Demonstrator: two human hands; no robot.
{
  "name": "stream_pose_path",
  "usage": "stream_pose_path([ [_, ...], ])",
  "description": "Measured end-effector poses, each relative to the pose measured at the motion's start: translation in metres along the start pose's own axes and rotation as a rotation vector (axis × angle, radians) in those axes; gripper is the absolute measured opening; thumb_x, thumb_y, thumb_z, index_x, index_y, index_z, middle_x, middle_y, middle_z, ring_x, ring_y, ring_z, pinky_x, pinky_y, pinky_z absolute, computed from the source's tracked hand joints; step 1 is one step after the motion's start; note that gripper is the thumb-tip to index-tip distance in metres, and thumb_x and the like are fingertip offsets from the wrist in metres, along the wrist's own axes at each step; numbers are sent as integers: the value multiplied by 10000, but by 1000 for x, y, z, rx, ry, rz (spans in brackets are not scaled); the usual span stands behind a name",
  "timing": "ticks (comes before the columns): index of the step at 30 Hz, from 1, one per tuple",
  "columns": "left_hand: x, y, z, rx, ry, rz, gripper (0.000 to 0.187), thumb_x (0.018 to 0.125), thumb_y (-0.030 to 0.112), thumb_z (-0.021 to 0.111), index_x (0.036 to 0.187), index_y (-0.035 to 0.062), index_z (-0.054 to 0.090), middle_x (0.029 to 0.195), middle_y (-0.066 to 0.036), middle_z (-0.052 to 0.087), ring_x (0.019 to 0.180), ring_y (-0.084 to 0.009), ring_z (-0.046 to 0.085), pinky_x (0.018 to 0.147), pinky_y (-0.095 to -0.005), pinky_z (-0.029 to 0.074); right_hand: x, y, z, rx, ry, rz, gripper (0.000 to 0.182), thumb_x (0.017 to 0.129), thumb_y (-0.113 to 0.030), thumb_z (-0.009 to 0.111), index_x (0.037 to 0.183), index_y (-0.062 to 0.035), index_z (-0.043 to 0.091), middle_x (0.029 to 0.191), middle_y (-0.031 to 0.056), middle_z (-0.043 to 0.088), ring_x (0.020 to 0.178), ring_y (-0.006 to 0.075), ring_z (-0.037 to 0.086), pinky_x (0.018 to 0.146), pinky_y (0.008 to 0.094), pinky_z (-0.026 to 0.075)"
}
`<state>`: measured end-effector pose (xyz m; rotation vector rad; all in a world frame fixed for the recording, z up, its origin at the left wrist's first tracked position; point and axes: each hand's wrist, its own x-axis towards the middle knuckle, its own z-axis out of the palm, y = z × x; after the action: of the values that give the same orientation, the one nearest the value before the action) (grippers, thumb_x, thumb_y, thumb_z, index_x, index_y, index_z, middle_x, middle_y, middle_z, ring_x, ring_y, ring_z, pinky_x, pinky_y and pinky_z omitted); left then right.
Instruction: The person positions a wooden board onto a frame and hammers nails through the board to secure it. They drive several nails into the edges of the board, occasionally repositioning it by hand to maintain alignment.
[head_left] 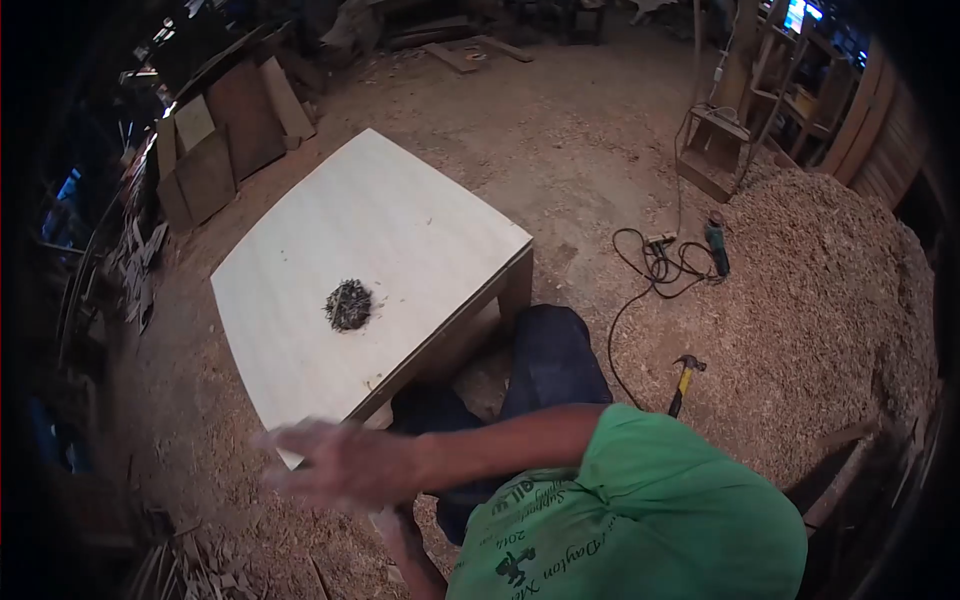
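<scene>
A pale plywood panel (400, 220) lies on top of a wooden box-like frame (515, 285) before my knees. On the panel sits a small dark heap of what look like nails (348, 305). My right hand (345, 465) reaches across my body to the panel's near left corner. It is smeared by motion, but its fingers look stretched and apart, with nothing visible in them. My left hand (392, 525) is below it, mostly hidden behind the right hand and forearm; its fingers do not show.
A yellow-handled hammer (686, 382) lies on the floor to the right. Beyond it are a teal power tool (716, 245) and its looped black cord (660, 265). A large heap of wood shavings (820, 290) rises at right. Boards (245, 120) lean at the back left.
</scene>
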<state>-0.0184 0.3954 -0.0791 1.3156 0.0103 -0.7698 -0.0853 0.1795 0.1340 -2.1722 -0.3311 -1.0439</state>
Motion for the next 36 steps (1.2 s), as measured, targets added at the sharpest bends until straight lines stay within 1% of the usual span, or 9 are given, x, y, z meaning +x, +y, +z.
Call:
stream_pose_path([
  [3, 3, 1, 14, 137, -105, -93, 299, 1063, 56, 696, 1336, -58, 659, 1138, -142, 715, 935, -207, 702, 873, -332, 631, -127, 64, -104, -612, 188, 286, 309, 960, -116, 751, 1243, 9, 744, 1409, 270, 659, 1198, 417, 731, 1018, 443, 643],
  [9, 8, 5, 88, 350, -57, -92, 201, 1043, 47, 724, 1238, 0, 733, 1052, -73, 722, 874, -161, 696, 779, -285, 603, -446, 63, -193, -556, 1007, 1349, 331, 956, -45, 722, 1287, -31, 728, 1244, 209, 721, 1169, 398, 715, 1016, 464, 559],
  [13, -2, 23, 163, 654, -299, 11, 186, 1039, 102, 752, 1184, -13, 765, 1030, -67, 719, 861, -152, 691, 780, -285, 591, -720, 51, -130, -1172, 852, 1630, 464, 936, -132, 709, 1382, -4, 676, 1297, 267, 699, 1224, 454, 678, 1073, 510, 531],
  [15, -2, 45, 199, 734, -426, 137, 202, 1038, 98, 745, 1184, -40, 765, 989, -66, 721, 839, -151, 689, 775, -273, 577, -793, 20, -122, -1056, 316, 2143, 460, 975, -167, 663, 1355, 90, 620, 1173, 235, 731, 1013, 421, 717, 942, 520, 559],
  [16, 0, 58, 218, 798, -476, 219, 210, 1043, 104, 734, 1172, -58, 765, 926, -55, 712, 812, -150, 680, 763, -278, 558, -760, 2, -119, -1036, 740, 2147, 409, 975, -180, 671, 1254, 117, 635, 1164, 269, 721, 1041, 441, 717, 946, 520, 564],
  [23, 22, 126, 351, 829, -538, 633, 193, 1058, 45, 714, 1217, -50, 767, 1046, -82, 770, 965, -147, 729, 896, -282, 580, -774, -28, -115, -749, 798, 2445, 478, 923, -220, 724, 1319, 31, 632, 1211, 307, 724, 1148, 502, 721, 1030, 538, 560],
  [30, 82, 73, 455, 497, -616, 587, 212, 1046, 135, 733, 1199, -11, 735, 1043, -82, 756, 949, -163, 711, 870, -314, 592, -831, -29, -159, -811, 865, 2203, 396, 828, -172, 818, 1161, 0, 689, 1121, 218, 758, 1026, 391, 746, 930, 491, 581],
  [34, 94, 39, 475, 517, -481, 698, 199, 1042, 119, 687, 1166, -36, 696, 995, -91, 738, 876, -135, 692, 819, -312, 582, -918, -7, -160, -186, 1095, 2190, 615, 862, -196, 865, 1344, 75, 595, 1227, 275, 720, 1075, 391, 736, 992, 507, 579],
  [36, 86, 41, 473, 596, -501, 674, 206, 1043, 128, 694, 1167, -36, 699, 985, -89, 743, 869, -135, 691, 818, -313, 583, -848, -10, -157, -379, 869, 2299, 637, 866, -183, 858, 1374, 86, 584, 1251, 279, 716, 1102, 388, 740, 1013, 498, 583],
])
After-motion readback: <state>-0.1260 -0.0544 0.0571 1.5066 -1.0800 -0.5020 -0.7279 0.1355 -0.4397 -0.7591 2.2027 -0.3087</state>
